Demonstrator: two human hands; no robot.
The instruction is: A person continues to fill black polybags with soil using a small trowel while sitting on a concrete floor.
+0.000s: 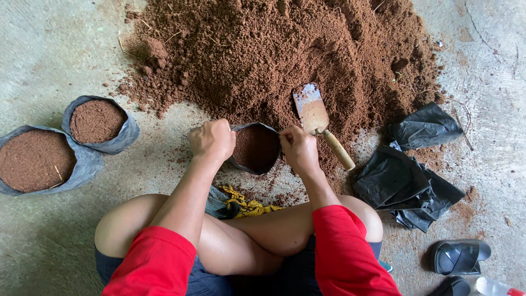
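Note:
A small grey grow bag (256, 147) filled with brown soil stands on the concrete floor in front of my crossed legs. My left hand (212, 139) grips its left rim with fingers closed. My right hand (299, 148) pinches the right rim. Just beyond lies a metal trowel (319, 121) with a wooden handle, resting on the edge of a big brown soil heap (274, 49).
Two filled grey bags (126, 134) (82, 170) stand at the left. A pile of empty black bags (408, 181) lies at the right. Dark sandals (458, 256) and a plastic bottle (493, 286) sit at the lower right. A yellow cloth (246, 205) lies by my legs.

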